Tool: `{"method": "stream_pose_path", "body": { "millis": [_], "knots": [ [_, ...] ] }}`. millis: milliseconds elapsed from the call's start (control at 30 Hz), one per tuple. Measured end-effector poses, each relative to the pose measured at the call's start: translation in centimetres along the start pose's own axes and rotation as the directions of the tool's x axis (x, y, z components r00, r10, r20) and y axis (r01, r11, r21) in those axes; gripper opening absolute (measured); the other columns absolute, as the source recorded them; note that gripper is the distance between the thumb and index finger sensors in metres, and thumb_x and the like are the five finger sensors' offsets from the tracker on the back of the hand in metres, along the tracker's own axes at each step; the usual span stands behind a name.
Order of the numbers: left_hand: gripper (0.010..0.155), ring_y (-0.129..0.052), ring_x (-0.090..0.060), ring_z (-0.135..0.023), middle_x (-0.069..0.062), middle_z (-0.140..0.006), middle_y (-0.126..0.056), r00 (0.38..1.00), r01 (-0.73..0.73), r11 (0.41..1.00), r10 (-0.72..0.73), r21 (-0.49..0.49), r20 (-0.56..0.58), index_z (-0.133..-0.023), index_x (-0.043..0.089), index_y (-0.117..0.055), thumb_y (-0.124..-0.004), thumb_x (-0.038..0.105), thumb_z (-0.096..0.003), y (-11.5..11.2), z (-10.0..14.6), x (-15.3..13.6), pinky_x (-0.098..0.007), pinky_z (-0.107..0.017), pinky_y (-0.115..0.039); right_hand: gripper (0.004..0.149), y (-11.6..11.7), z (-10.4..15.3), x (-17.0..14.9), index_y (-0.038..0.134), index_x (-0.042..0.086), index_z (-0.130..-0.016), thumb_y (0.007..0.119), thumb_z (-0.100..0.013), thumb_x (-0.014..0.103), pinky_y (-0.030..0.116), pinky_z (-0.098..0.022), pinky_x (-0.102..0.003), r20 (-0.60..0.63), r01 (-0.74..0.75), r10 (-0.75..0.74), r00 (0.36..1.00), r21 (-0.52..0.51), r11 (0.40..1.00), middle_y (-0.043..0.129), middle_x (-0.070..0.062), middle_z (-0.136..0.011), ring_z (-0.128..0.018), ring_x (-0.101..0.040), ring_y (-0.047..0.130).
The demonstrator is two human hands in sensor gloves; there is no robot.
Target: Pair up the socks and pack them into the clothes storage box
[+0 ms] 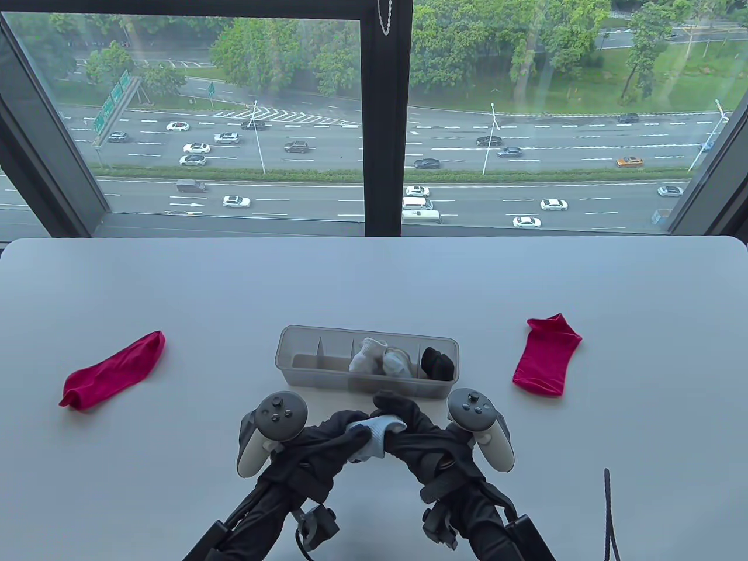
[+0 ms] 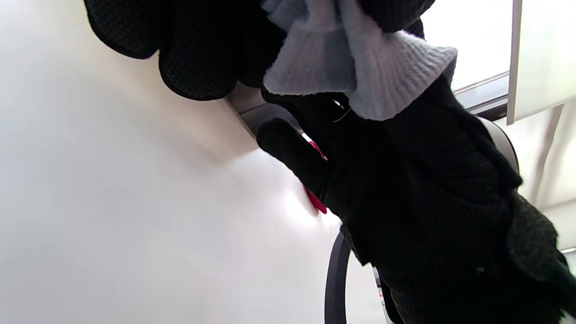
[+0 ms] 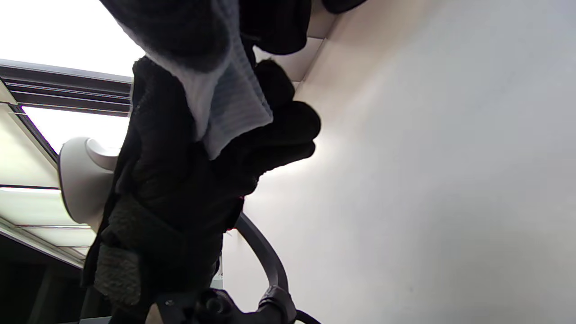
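Both gloved hands meet in front of the clear storage box (image 1: 292, 350) and grip a bundle of light blue socks (image 1: 374, 438) between them. My left hand (image 1: 345, 429) clasps its left side, my right hand (image 1: 403, 418) curls over the top and right. In the left wrist view the ribbed blue cuff (image 2: 355, 63) hangs from my left hand's fingers (image 2: 193, 49); the right wrist view shows the same cuff (image 3: 234, 103). Inside the box lie a white sock bundle (image 1: 377, 357) and a black one (image 1: 438, 362). One red sock (image 1: 114, 368) lies far left, another red sock (image 1: 546, 362) at right.
The box has dividers, and its left compartments (image 1: 307, 359) hold nothing. The white table (image 1: 374, 280) ends at a window behind. A dark cord (image 1: 609, 514) lies near the front right edge.
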State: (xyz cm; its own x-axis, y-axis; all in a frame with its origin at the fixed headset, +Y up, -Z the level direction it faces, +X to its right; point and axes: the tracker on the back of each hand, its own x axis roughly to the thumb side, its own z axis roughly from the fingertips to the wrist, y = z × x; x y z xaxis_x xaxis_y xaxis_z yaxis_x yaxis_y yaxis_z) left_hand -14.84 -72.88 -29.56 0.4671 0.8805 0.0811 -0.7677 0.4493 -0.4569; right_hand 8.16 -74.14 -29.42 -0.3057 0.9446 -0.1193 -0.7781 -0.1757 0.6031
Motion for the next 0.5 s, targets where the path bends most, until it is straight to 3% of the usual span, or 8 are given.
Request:
{"method": "stream_pose_path", "body": {
  "millis": [67,100,200,300,367,400,433,500],
  "knots": [
    [0.057,-0.087,-0.040,-0.070,-0.024,-0.083,-0.081,0.988,0.152,0.986,-0.152,0.068,-0.003,-0.101,0.003,-0.057,-0.066,0.037,-0.0562,0.2,0.2,0.9,-0.065,-0.064,-0.067,0.070,0.2,0.3,0.7,0.023,0.046,-0.107,0.074,-0.060,0.038,0.037,-0.085,-0.051,-0.047,-0.182,0.178,0.983,-0.094,0.979,0.034,0.004,-0.120,-0.112,-0.027,0.039],
    [0.056,-0.087,-0.039,-0.069,-0.024,-0.082,-0.081,0.962,0.273,0.959,-0.274,0.079,0.011,-0.100,0.004,-0.057,-0.067,0.036,-0.0557,0.2,0.3,1.4,-0.065,-0.064,-0.067,0.074,0.2,0.4,1.2,0.021,0.045,-0.108,0.075,-0.058,0.042,0.037,-0.085,-0.052,-0.060,-0.329,0.323,0.944,-0.147,0.933,0.029,0.002,-0.122,-0.112,-0.030,0.034],
    [0.056,-0.089,-0.036,-0.067,-0.021,-0.080,-0.084,0.893,0.439,0.895,-0.444,0.080,0.073,-0.100,0.005,-0.060,-0.067,0.038,-0.0547,-0.3,0.5,2.4,-0.062,-0.065,-0.069,0.079,0.8,0.6,2.2,0.025,0.044,-0.109,0.080,-0.052,0.043,0.036,-0.084,-0.053,-0.068,-0.502,0.498,0.864,-0.177,0.847,0.028,0.003,-0.124,-0.113,-0.032,0.028],
    [0.056,-0.090,-0.037,-0.068,-0.021,-0.080,-0.086,0.895,0.420,0.904,-0.428,0.082,0.125,-0.099,0.004,-0.064,-0.064,0.039,-0.0559,-0.5,0.7,2.8,-0.063,-0.065,-0.069,0.069,0.9,0.6,2.3,0.040,0.039,-0.107,0.078,-0.050,0.042,0.051,-0.082,-0.050,-0.060,-0.537,0.535,0.843,-0.156,0.829,0.068,0.007,-0.107,-0.104,-0.024,0.065],
    [0.058,-0.087,-0.046,-0.077,-0.024,-0.090,-0.084,0.915,0.388,0.917,-0.395,0.094,0.081,-0.103,0.005,-0.063,-0.057,0.041,-0.0586,-0.3,0.9,2.7,-0.068,-0.066,-0.065,0.062,0.4,0.5,2.1,0.050,0.036,-0.105,0.078,-0.051,0.044,0.052,-0.081,-0.050,-0.064,-0.434,0.429,0.901,-0.171,0.885,0.075,0.005,-0.100,-0.097,-0.023,0.072],
    [0.063,-0.078,-0.053,-0.087,-0.029,-0.102,-0.073,0.921,0.383,0.913,-0.389,0.141,0.016,-0.109,0.002,-0.053,-0.053,0.041,-0.0593,-0.1,1.2,2.9,-0.071,-0.068,-0.059,0.060,0.3,0.5,2.0,0.050,0.034,-0.105,0.077,-0.053,0.044,0.052,-0.081,-0.049,-0.088,-0.423,0.414,0.906,-0.173,0.889,0.075,0.003,-0.099,-0.095,-0.024,0.073],
    [0.068,-0.064,-0.056,-0.097,-0.032,-0.113,-0.055,0.918,0.390,0.902,-0.396,0.185,-0.002,-0.113,0.003,-0.041,-0.055,0.042,-0.0587,0.1,1.5,3.0,-0.072,-0.071,-0.053,0.060,0.1,0.6,1.9,0.050,0.032,-0.105,0.076,-0.053,0.046,0.055,-0.081,-0.048,-0.100,-0.431,0.420,0.902,-0.191,0.882,0.076,0.003,-0.097,-0.093,-0.023,0.074],
    [0.061,-0.061,-0.052,-0.096,-0.028,-0.110,-0.052,0.897,0.414,0.843,-0.441,0.343,0.001,-0.107,0.009,-0.052,-0.063,0.041,-0.0568,0.8,2.3,3.9,-0.069,-0.072,-0.052,0.060,-0.3,0.8,1.5,0.052,0.029,-0.104,0.076,-0.053,0.049,0.059,-0.079,-0.047,-0.142,-0.469,0.447,0.883,-0.268,0.842,0.079,0.004,-0.093,-0.089,-0.021,0.079]
  ]
}}
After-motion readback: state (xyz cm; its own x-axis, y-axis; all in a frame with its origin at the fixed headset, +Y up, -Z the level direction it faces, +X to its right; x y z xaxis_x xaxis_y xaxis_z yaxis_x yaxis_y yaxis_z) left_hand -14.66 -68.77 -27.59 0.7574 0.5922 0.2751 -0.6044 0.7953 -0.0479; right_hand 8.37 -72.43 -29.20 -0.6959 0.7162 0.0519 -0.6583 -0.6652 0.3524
